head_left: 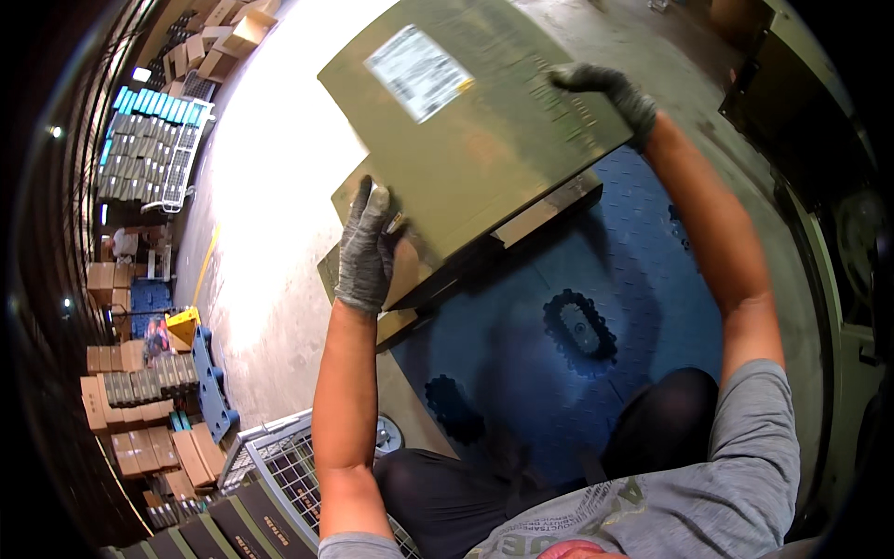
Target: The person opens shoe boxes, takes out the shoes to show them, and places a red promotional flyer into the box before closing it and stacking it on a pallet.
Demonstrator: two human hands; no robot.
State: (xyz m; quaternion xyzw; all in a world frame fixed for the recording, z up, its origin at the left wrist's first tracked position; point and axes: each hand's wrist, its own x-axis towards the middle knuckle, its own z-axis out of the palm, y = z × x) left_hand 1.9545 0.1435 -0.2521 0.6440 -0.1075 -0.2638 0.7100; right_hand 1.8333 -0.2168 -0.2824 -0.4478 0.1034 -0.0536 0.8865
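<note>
Upper olive-brown cardboard box point(494, 158) sits between the person's two gloved hands, tilted across the view, above the blue pallet deck point(652, 252). Left hand point(363, 256) is at its near left corner, fingers nearly straight and together, gripping that side. Right hand point(619, 98) grips the right edge, thumb side over the top face; the remaining fingertips are hidden.

Edges: a lower cardboard box point(551, 212) shows below the upper one's near edge. Whether the two touch, cannot tell. Bare deck lies between the boxes and the person's knees. Left of the boxes, open concrete floor point(265, 317) runs to the stored goods, with a yellow floor line point(207, 265) along it. Tightest side is the near left: a wire-mesh cart point(296, 458) stands just beside the left forearm. Right, a strip of floor separates the deck from dark equipment point(792, 121).

Counts: one white label point(419, 73) on the upper box's top; one box in the hands, at least one beneath, full number hidden. Two rounded deck openings in plain view, a third partly seen. One blue pallet on edge point(212, 384), one yellow object point(183, 325) by it. One loaded cart point(177, 168) farther off; its boxes too small to count surely.
</note>
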